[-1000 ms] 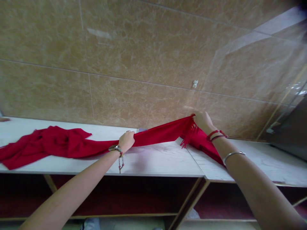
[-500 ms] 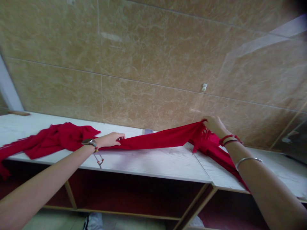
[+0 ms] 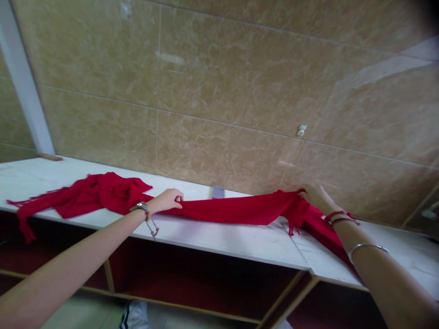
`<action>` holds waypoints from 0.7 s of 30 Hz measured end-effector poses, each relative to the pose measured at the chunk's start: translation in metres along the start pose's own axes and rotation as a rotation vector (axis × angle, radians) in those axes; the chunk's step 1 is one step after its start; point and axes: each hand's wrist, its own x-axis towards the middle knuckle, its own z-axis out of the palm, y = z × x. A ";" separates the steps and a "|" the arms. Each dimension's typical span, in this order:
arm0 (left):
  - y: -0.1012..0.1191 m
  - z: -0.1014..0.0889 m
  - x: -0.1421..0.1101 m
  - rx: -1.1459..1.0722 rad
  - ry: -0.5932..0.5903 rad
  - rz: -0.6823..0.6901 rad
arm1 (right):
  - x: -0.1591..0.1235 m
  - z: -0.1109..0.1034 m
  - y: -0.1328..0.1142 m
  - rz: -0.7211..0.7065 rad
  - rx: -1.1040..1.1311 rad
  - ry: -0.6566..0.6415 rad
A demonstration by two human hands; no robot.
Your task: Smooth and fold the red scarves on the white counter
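Note:
A red fringed scarf (image 3: 229,210) stretches between my two hands over the white shelf top (image 3: 206,235). My left hand (image 3: 168,200) is closed on its left part, thumb and fingers pinching the cloth. At the fringed right end, my right hand (image 3: 313,194) grips the edge near the wall. To the left of my left hand lies a bunched heap of red fabric (image 3: 106,189), its fringe hanging over the front edge. More red cloth (image 3: 325,235) runs under my right forearm. Whether all these parts are one piece I cannot tell.
A tan tiled wall (image 3: 219,91) rises behind the shelf top. Against it lies a small grey-blue item (image 3: 217,192), and a brown strip (image 3: 50,156) lies at the far left. Open dark compartments (image 3: 192,274) sit below the front edge. A small white fitting (image 3: 302,130) is on the wall.
My right hand has come down with the scarf's end, so the stretched cloth now lies lower and flatter. The left hand keeps its hold. The view has shifted slightly.

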 end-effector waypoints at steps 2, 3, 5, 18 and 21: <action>-0.006 -0.015 0.008 -0.087 0.044 -0.035 | -0.002 -0.004 0.006 -0.023 -0.046 -0.055; -0.008 -0.022 0.011 -0.145 0.045 -0.035 | -0.003 -0.005 0.008 -0.031 -0.058 -0.066; -0.014 -0.031 0.016 -0.193 -0.006 -0.032 | -0.005 -0.009 0.011 -0.039 -0.052 -0.070; -0.041 -0.045 0.040 0.026 -0.004 -0.115 | -0.002 0.014 -0.029 0.127 0.379 -0.400; -0.040 -0.059 0.059 0.093 0.133 -0.204 | 0.011 0.026 -0.036 0.200 0.443 -0.258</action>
